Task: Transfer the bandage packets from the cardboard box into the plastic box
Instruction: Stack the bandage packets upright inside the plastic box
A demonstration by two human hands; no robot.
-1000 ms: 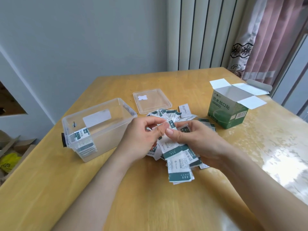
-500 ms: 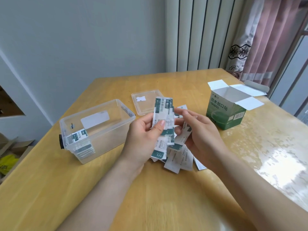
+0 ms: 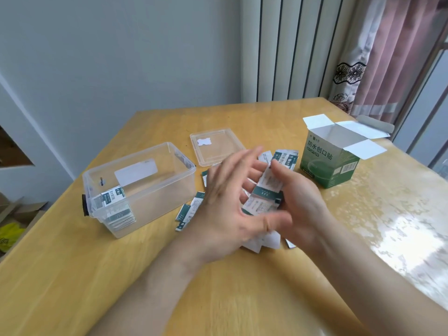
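A person's right hand grips a small sheaf of bandage packets above a wooden table, thumb and fingers curled round its edges, while the blurred left hand hovers just beside it, fingers spread and straight and holding nothing; whether it touches the sheaf cannot be told. Loose packets lie scattered on the table under and beside both hands, and a few stacked packets stand at one end of the clear plastic box, whose lid lies apart behind it. The green cardboard box stands to the right, flaps open, with no packets visible inside. The thin paper sachets look light, flat and slick, likely to slide over one another and fan out of a loose hold; they would be best squared into a stack, pinched firmly across the flat faces near the middle, and lowered edge-on beside those already in the plastic box
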